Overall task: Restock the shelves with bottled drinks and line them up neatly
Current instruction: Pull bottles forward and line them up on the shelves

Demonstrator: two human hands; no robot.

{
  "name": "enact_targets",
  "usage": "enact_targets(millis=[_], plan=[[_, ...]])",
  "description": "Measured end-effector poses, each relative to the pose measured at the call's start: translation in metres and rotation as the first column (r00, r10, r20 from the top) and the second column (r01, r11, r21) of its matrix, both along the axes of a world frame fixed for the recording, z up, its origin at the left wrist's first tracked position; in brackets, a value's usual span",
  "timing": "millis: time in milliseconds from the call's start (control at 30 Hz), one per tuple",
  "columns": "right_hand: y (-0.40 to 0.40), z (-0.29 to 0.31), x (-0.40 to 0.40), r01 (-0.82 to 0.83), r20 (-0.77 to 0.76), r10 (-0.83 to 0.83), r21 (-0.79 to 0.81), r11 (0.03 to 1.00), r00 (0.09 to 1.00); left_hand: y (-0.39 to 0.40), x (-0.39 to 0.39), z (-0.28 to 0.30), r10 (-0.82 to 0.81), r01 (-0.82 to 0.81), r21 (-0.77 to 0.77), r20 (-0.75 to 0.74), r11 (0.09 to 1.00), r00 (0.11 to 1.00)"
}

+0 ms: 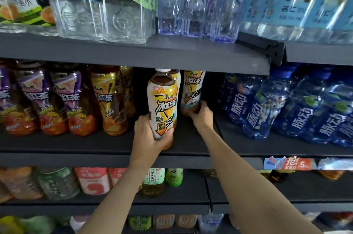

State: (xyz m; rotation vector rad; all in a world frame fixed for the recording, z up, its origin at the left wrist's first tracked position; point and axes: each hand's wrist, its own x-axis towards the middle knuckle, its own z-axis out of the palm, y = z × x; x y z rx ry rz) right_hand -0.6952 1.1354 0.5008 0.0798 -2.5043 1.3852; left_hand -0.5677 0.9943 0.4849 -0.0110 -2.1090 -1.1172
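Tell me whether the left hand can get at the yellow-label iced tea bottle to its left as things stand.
Probably not yet: the left hand is gripping a white-label iced tea bottle. The yellow-label iced tea bottle stands close by at the shelf front, nothing between them.

At frame centre, the white-and-yellow tea bottle holds brown liquid; purple-and-orange bottles left, blue bottles right, dark grey shelf.
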Motion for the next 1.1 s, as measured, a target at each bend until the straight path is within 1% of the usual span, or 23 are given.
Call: enact_targets(millis=[67, 100, 167, 200, 233, 300, 367, 400, 467, 500, 567, 633, 700, 733, 767, 833, 867, 900, 933, 967, 1000, 1033, 1100], plan=[[-0.001, 0.000, 0.006, 0.023, 0.018, -0.023, 0.033, 0.999, 1.000, 0.000, 0.000, 0.001, -0.002, 0.002, -0.007, 0.005, 1.000, 1.000], [-0.001, -0.002, 0.011, 0.049, 0.018, -0.049, 0.022, 0.999, 0.999, 0.000, 0.000, 0.001, -0.001, 0.001, -0.016, 0.006, 1.000, 1.000], [0.002, -0.003, 0.030, 0.081, 0.004, -0.081, -0.061, 0.995, 0.997, 0.000, 0.001, 0.001, 0.006, -0.006, -0.033, 0.002, 0.999, 1.000], [0.005, -0.004, 0.042, 0.056, -0.019, -0.058, -0.083, 0.995, 0.998, 0.000, 0.002, 0.002, 0.012, -0.012, -0.041, -0.001, 0.999, 1.000], [0.008, -0.005, 0.056, -0.016, -0.052, 0.012, -0.066, 0.998, 0.999, 0.001, 0.002, 0.002, 0.019, -0.020, -0.052, -0.003, 0.998, 1.000], [0.013, -0.007, 0.081, -0.245, -0.074, 0.247, 0.037, 0.969, 0.966, 0.005, 0.001, 0.003, 0.019, -0.019, -0.077, -0.005, 0.997, 1.000], [0.016, -0.006, 0.094, -0.436, -0.011, 0.442, 0.145, 0.888, 0.897, 0.015, -0.001, 0.005, -0.006, 0.007, -0.096, 0.011, 0.995, 1.000], [0.017, -0.004, 0.095, -0.482, 0.046, 0.482, 0.174, 0.859, 0.875, 0.022, -0.002, 0.005, -0.027, 0.029, -0.085, 0.025, 0.996, 0.999], [0.018, 0.000, 0.094, -0.494, 0.136, 0.476, 0.159, 0.855, 0.869, 0.035, -0.004, 0.006, -0.069, 0.070, -0.031, 0.034, 0.997, 0.997], [0.018, 0.001, 0.093, -0.482, 0.141, 0.465, 0.133, 0.866, 0.874, 0.039, -0.005, 0.006, -0.089, 0.089, -0.003, 0.039, 0.996, 0.995], [0.019, 0.000, 0.093, -0.433, 0.084, 0.426, 0.105, 0.895, 0.901, 0.043, -0.008, 0.004, -0.128, 0.127, 0.015, 0.065, 0.992, 0.990], [0.019, -0.002, 0.092, -0.380, 0.032, 0.379, 0.093, 0.920, 0.925, 0.044, -0.011, 0.004, -0.151, 0.153, -0.015, 0.088, 0.988, 0.985], [0.021, 0.002, 0.088, -0.397, 0.068, 0.392, 0.100, 0.912, 0.917, 0.042, -0.011, 0.005, -0.139, 0.142, -0.026, 0.075, 0.990, 0.987], [0.026, 0.006, 0.085, -0.452, 0.119, 0.440, 0.094, 0.887, 0.890, 0.040, -0.009, 0.007, -0.133, 0.134, -0.007, 0.062, 0.991, 0.989], [0.032, 0.009, 0.081, -0.527, 0.185, 0.509, 0.061, 0.848, 0.841, 0.038, -0.006, 0.007, -0.132, 0.131, 0.021, 0.051, 0.991, 0.990], [0.044, 0.017, 0.078, -0.623, 0.311, 0.619, -0.097, 0.776, 0.721, 0.031, 0.002, 0.004, -0.121, 0.118, 0.064, 0.032, 0.991, 0.992], [0.049, 0.018, 0.074, -0.605, 0.337, 0.627, -0.182, 0.775, 0.702, 0.026, 0.007, 0.002, -0.099, 0.097, 0.069, 0.020, 0.993, 0.995], [0.050, 0.019, 0.068, -0.548, 0.334, 0.591, -0.224, 0.806, 0.734, 0.021, 0.011, -0.001, -0.065, 0.064, 0.071, 0.011, 0.995, 0.998], [0.048, 0.020, 0.059, -0.450, 0.309, 0.492, -0.201, 0.870, 0.814, 0.014, 0.016, -0.002, -0.022, 0.021, 0.078, 0.010, 0.997, 1.000], [0.042, 0.019, 0.048, -0.329, 0.267, 0.357, -0.144, 0.933, 0.895, 0.008, 0.019, -0.001, 0.026, -0.027, 0.089, 0.018, 0.996, 1.000], [0.035, 0.018, 0.036, -0.221, 0.224, 0.239, -0.101, 0.970, 0.945, 0.001, 0.021, 0.000, 0.070, -0.073, 0.093, 0.026, 0.993, 0.997], [0.024, 0.017, 0.027, -0.147, 0.198, 0.162, -0.087, 0.985, 0.967, -0.006, 0.022, 0.000, 0.105, -0.107, 0.085, 0.024, 0.991, 0.994], [0.002, 0.015, 0.012, -0.080, 0.178, 0.098, -0.109, 0.991, 0.979, -0.019, 0.019, 0.001, 0.141, -0.142, 0.048, 0.013, 0.989, 0.990]])
